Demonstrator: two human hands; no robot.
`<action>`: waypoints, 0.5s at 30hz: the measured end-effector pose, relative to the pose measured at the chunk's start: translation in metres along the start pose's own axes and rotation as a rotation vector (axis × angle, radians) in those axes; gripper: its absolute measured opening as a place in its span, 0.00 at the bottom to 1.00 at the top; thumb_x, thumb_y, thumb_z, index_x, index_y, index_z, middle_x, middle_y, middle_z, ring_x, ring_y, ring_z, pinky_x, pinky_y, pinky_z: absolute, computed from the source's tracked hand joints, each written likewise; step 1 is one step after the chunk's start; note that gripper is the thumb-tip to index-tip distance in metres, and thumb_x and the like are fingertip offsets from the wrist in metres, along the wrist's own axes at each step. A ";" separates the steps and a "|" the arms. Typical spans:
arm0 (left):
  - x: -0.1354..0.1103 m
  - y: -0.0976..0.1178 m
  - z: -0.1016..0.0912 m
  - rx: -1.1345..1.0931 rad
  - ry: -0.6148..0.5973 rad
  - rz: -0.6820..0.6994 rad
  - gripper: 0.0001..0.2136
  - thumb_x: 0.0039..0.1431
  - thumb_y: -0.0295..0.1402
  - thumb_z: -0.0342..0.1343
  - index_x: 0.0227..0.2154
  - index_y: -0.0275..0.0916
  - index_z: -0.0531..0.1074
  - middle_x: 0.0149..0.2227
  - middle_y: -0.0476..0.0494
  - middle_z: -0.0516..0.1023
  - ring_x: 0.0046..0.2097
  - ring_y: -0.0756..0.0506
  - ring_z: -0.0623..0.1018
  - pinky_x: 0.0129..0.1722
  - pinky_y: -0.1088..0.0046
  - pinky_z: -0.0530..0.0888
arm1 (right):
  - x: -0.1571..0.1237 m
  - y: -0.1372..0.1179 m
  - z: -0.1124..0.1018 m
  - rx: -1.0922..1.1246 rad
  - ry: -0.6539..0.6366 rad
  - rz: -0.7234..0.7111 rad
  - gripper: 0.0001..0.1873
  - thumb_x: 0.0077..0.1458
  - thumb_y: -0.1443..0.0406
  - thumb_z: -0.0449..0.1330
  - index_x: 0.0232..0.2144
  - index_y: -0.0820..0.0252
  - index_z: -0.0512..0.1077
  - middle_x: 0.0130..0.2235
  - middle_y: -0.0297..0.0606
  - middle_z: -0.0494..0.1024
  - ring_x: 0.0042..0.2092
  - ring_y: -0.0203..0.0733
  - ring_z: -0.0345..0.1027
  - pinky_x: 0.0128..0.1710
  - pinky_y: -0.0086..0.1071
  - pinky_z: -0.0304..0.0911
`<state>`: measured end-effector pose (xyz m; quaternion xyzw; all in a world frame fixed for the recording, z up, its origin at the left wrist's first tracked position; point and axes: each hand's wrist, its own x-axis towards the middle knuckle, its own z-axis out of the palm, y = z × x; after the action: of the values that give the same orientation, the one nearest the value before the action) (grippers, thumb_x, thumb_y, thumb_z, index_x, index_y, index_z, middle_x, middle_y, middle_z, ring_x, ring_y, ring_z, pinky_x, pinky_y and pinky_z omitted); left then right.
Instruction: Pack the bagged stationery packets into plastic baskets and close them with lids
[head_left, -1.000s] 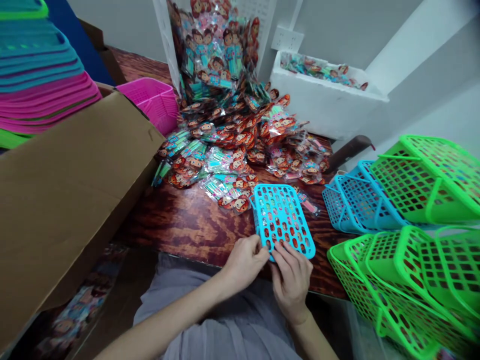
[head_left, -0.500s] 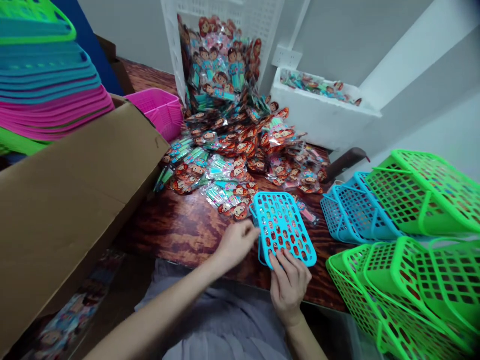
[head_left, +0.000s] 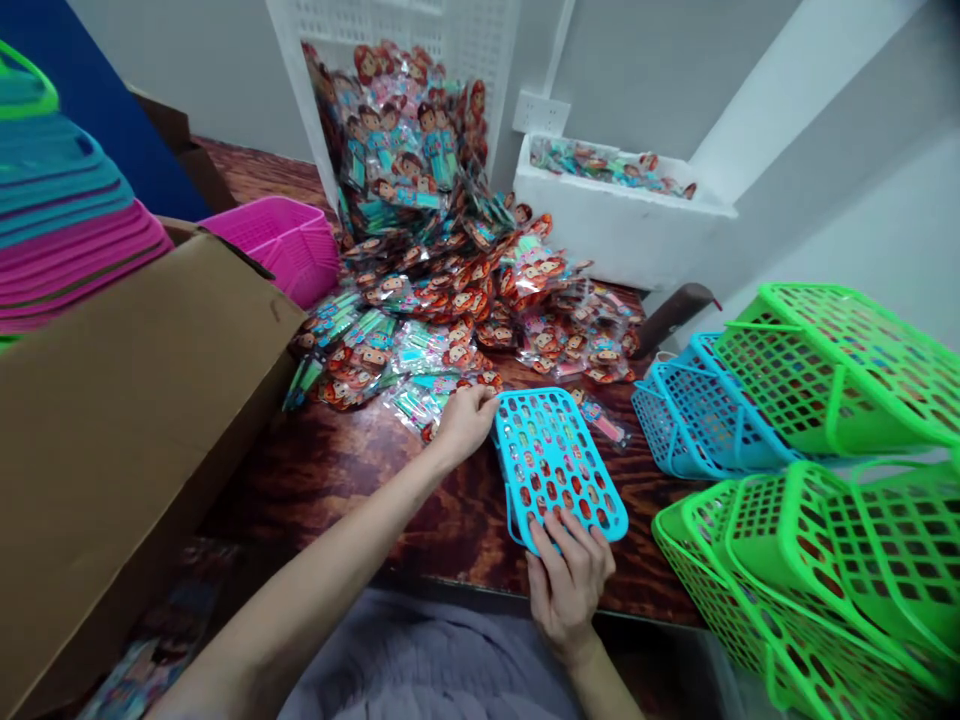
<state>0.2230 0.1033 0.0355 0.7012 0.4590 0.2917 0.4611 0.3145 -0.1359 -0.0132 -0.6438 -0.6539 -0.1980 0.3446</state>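
A blue plastic basket (head_left: 556, 460) with a slotted lid lies in front of me on the dark wooden table, and small colourful packets show through the slots. At its upper left corner, my left hand (head_left: 466, 425) is closed in a pinch on the lid's edge. My right hand (head_left: 571, 585) grips the near edge, fingers over the lid and thumb lower at the side. Just beyond the basket lies a heap of clear-wrapped packets (head_left: 450, 290) printed with cartoon figures. One loose packet (head_left: 604, 420) lies to the right of the basket.
Lidded green baskets (head_left: 817, 560) and a blue basket (head_left: 709, 410) are stacked at right. A cardboard box (head_left: 150, 400) takes up the left, near nested baskets (head_left: 67, 210) and a pink basket (head_left: 300, 250). Behind stand a white foam box (head_left: 600, 220) and a white crate (head_left: 502, 60).
My left hand has moved up along the basket's left side to its upper left corner. My right hand stays at the near edge. The view has shifted slightly.
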 end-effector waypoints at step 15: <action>0.013 -0.005 0.011 -0.057 -0.019 -0.143 0.06 0.56 0.27 0.56 0.25 0.39 0.66 0.21 0.53 0.71 0.25 0.50 0.74 0.27 0.76 0.70 | 0.036 -0.010 -0.026 0.084 -0.252 0.040 0.18 0.65 0.67 0.54 0.56 0.56 0.69 0.52 0.44 0.75 0.54 0.50 0.66 0.53 0.44 0.57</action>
<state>0.2359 0.1115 0.0263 0.6560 0.4950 0.2643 0.5048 0.3119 -0.1297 0.0316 -0.6615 -0.6867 -0.0809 0.2903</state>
